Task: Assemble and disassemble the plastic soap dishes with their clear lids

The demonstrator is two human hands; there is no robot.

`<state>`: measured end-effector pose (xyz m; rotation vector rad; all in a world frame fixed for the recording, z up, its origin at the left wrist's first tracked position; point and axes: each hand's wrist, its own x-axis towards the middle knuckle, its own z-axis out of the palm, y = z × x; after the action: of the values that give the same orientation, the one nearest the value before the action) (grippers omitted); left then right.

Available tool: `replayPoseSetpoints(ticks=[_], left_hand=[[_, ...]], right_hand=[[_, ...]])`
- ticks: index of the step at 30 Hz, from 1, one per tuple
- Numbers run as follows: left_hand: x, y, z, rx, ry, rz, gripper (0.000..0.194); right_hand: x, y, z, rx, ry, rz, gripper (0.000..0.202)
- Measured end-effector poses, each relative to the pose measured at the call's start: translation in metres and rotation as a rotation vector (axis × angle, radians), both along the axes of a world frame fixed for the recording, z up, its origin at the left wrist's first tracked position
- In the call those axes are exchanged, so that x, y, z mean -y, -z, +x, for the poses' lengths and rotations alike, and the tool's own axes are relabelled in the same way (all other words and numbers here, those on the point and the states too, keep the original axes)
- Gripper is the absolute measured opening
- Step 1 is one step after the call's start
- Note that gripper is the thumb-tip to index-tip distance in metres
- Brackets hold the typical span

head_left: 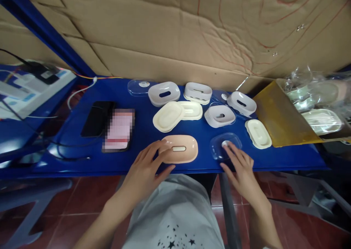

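Note:
My left hand (146, 166) rests at the left end of a peach oval dish (189, 150), its fingertips on the rim and its fingers apart. The dish has a slot in its middle with a cream piece showing through. To its right, my right hand (240, 166) touches a clear oval lid (216, 148) near its round white label, fingers spread. Behind them lie white oval trays with slots (172, 88), (223, 121) and cream oval pieces (166, 119), (259, 134).
A phone (119, 128) and a black object (95, 121) lie at the left, near cables and a white power strip (55, 88). At the right, a cardboard box (279, 113) holds plastic-wrapped pieces. A cardboard wall (153, 33) stands behind the blue table (71, 154).

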<state>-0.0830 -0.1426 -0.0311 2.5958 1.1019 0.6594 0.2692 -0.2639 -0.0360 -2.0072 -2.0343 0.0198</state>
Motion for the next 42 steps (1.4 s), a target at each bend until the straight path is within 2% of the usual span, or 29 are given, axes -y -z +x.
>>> replayPoseSetpoints(ticks=[3,6,10,13,16,20,23,27,30,32,33,36,38,40,42], left_hand=[[0.002,0.008,-0.006,0.02,0.016,-0.001,0.037],[0.001,0.011,-0.01,0.05,0.015,0.024,0.029],[0.003,0.012,-0.007,0.105,0.006,0.038,0.026],[0.008,0.014,0.003,0.14,-0.017,-0.005,0.04],[0.012,0.016,0.013,0.176,-0.01,-0.069,0.055],[0.013,0.017,0.019,0.199,0.036,-0.095,0.06],[0.012,0.017,0.016,0.205,0.05,-0.081,0.057],[0.01,0.018,0.012,0.21,0.062,-0.065,0.056],[0.009,0.019,0.012,0.22,0.053,-0.056,0.056],[0.007,0.018,0.015,0.22,0.035,-0.046,0.056],[0.006,0.017,0.017,0.215,0.021,-0.042,0.056],[-0.002,0.013,0.03,0.184,-0.017,-0.021,0.055],[-0.009,0.011,0.043,0.156,-0.026,0.001,0.053],[-0.016,0.009,0.059,0.131,-0.035,0.021,0.052],[-0.023,0.007,0.076,0.112,-0.052,0.026,0.05]], right_hand=[[-0.006,-0.005,-0.002,-0.045,-0.114,-0.08,0.065],[-0.019,-0.006,0.011,-0.093,-0.176,-0.13,0.073],[-0.029,-0.006,0.019,-0.268,-0.119,-0.085,0.071],[-0.032,-0.01,0.003,-0.361,-0.112,-0.022,0.073],[-0.038,-0.014,-0.023,-0.299,-0.241,-0.017,0.075],[-0.052,-0.018,-0.049,-0.2,-0.386,0.021,0.072],[-0.06,-0.018,-0.057,-0.167,-0.449,0.01,0.07],[-0.062,-0.015,-0.064,-0.123,-0.467,0.023,0.068],[-0.061,-0.015,-0.056,-0.108,-0.48,0.006,0.072],[-0.059,-0.014,-0.037,-0.104,-0.385,0.033,0.073],[-0.058,-0.013,-0.023,-0.092,-0.276,0.076,0.072],[-0.05,-0.002,0.029,0.029,0.182,0.241,0.07],[-0.04,0.008,0.06,0.112,0.397,0.265,0.068],[-0.026,0.018,0.08,0.138,0.473,0.246,0.06],[-0.01,0.024,0.084,0.121,0.443,0.238,0.047]])
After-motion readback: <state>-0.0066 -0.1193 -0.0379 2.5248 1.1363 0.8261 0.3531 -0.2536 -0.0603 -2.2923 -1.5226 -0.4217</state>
